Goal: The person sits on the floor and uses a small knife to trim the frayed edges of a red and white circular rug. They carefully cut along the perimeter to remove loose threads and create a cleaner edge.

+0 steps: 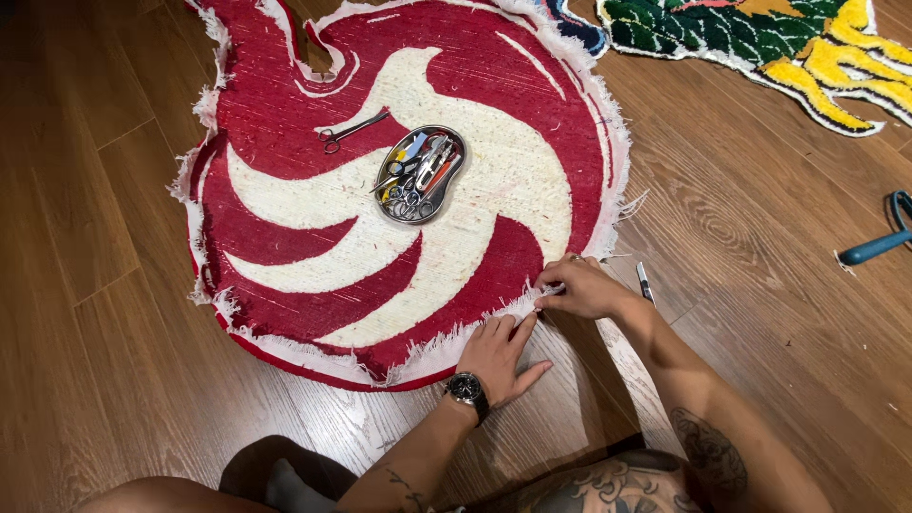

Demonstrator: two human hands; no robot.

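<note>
The red and white rug (399, 190) lies face down on the wooden floor (95, 380). The left hand (496, 353) presses flat on its frayed lower edge, fingers spread apart, wrist bent back. Just beside it, the right hand (581, 287) curls inward, its fingers pinched together on the white fringe (513, 306). A metal tray (422, 174) of scissors sits mid-rug.

The top of the red and white rug (399, 237) is cut off by the upper edge. Only a part of the green and yellow rug (760, 43) is seen, and the blue tool (883, 242) is cut by the right edge. The small tools in the metal tray (457, 173) cannot be told apart. What is pinched by the right hand (581, 287) is hidden by its fingers.
</note>
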